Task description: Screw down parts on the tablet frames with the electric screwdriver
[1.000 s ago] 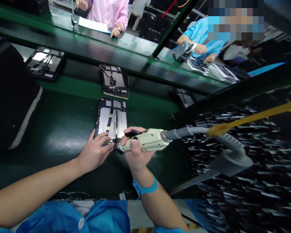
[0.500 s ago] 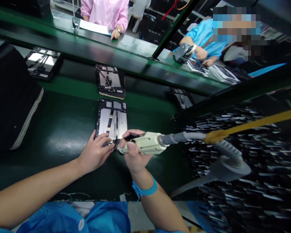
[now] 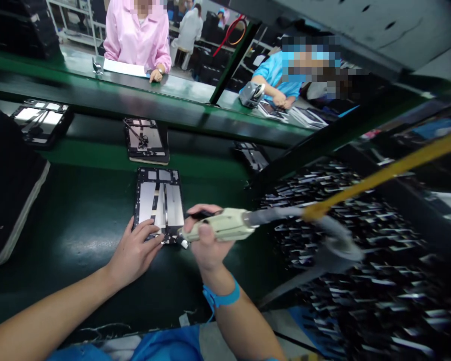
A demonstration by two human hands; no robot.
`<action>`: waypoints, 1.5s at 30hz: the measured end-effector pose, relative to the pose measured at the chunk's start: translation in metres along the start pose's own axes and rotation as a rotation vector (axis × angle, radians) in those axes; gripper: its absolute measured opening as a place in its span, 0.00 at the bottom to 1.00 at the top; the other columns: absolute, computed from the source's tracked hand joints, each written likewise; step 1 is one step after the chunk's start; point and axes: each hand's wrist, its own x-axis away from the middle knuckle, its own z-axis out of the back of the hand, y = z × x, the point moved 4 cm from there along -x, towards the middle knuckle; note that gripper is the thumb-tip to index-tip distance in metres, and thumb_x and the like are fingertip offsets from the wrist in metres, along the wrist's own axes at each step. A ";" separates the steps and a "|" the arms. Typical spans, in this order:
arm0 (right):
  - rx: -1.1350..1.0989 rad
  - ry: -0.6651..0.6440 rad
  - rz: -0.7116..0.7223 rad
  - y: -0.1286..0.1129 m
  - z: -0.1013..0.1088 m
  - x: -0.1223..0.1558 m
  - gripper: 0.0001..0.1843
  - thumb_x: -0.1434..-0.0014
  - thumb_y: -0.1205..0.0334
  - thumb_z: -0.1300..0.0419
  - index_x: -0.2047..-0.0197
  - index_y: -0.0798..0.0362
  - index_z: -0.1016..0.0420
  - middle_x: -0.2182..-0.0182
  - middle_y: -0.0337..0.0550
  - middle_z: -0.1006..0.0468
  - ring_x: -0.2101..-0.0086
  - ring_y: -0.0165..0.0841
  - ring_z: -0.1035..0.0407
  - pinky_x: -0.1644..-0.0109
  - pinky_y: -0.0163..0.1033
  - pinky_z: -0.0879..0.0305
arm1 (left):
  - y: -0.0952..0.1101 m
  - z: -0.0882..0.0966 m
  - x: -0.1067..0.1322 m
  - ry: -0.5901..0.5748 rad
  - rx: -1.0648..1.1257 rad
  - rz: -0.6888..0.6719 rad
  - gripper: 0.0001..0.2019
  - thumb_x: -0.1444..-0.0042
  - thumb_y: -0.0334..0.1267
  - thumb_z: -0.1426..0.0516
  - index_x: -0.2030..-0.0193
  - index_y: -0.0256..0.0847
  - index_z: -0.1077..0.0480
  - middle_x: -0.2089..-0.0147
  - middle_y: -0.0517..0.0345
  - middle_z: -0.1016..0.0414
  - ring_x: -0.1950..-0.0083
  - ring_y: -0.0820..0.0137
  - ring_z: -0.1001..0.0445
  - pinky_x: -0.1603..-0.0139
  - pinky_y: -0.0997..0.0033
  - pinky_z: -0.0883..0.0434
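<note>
An opened tablet lies on the dark green bench, its metal plates and flat ribbon cables facing up. My left hand holds its lower left corner, with the thumb along the side edge and the fingers across the bottom end. In my right hand is a pale green electric screwdriver, held almost level with the fingers wrapped round its body. Its front end points left, close to the tablet's lower right corner; whether the tip touches is not clear. A blue strap circles my right wrist.
More opened tablets lie farther back. Black stacked boards stand at left. A rack of dark and shiny pieces fills the right. A yellow strap hangs by the screwdriver's cable. Two co-workers are beyond the bench.
The view has tilted up and shifted right. The screwdriver's front end now sits slightly to the right of the tablet's bottom edge, farther from my left fingers. My left hand stays on the tablet.
</note>
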 end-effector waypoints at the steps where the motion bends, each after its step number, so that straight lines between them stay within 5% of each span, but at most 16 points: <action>1: 0.024 0.087 0.042 -0.003 0.009 -0.009 0.13 0.37 0.54 0.34 0.54 0.50 0.27 0.66 0.38 0.22 0.79 0.27 0.30 0.78 0.35 0.34 | 0.000 0.000 0.000 -0.001 0.001 -0.001 0.11 0.30 0.32 0.45 0.47 0.43 0.23 0.46 0.47 0.21 0.35 0.54 0.29 0.32 0.34 0.37; 5: 0.179 0.318 0.121 0.004 0.041 -0.036 0.12 0.39 0.57 0.33 0.57 0.52 0.27 0.66 0.38 0.22 0.80 0.26 0.30 0.75 0.36 0.32 | 0.000 0.000 0.001 -0.008 0.005 0.002 0.11 0.30 0.32 0.45 0.47 0.43 0.23 0.45 0.47 0.22 0.35 0.53 0.29 0.31 0.32 0.38; 11: 0.282 0.308 0.035 0.030 0.054 -0.042 0.11 0.40 0.58 0.33 0.59 0.54 0.27 0.68 0.39 0.21 0.80 0.26 0.31 0.76 0.35 0.33 | -0.002 0.000 0.002 -0.024 0.005 0.004 0.12 0.30 0.32 0.45 0.45 0.43 0.24 0.44 0.47 0.22 0.34 0.53 0.29 0.32 0.32 0.38; 31: 0.350 0.353 -0.026 0.035 0.059 -0.040 0.17 0.42 0.52 0.32 0.57 0.55 0.28 0.74 0.36 0.24 0.79 0.28 0.31 0.74 0.37 0.32 | -0.002 0.002 0.002 -0.044 0.035 0.013 0.13 0.31 0.31 0.45 0.45 0.43 0.23 0.43 0.47 0.22 0.33 0.52 0.29 0.31 0.30 0.38; 39: 0.194 0.327 0.084 0.000 0.026 -0.033 0.13 0.39 0.54 0.35 0.58 0.52 0.29 0.68 0.38 0.23 0.81 0.27 0.31 0.77 0.36 0.32 | -0.004 -0.001 -0.001 -0.048 0.064 0.049 0.14 0.32 0.35 0.43 0.41 0.40 0.26 0.43 0.45 0.22 0.34 0.53 0.28 0.29 0.31 0.40; 45: -0.028 -0.015 -0.047 -0.003 -0.022 0.004 0.15 0.38 0.52 0.34 0.52 0.47 0.29 0.62 0.39 0.23 0.78 0.27 0.28 0.77 0.36 0.31 | -0.007 -0.002 -0.001 -0.051 0.106 0.064 0.15 0.33 0.36 0.42 0.41 0.40 0.28 0.42 0.45 0.23 0.33 0.53 0.30 0.28 0.32 0.42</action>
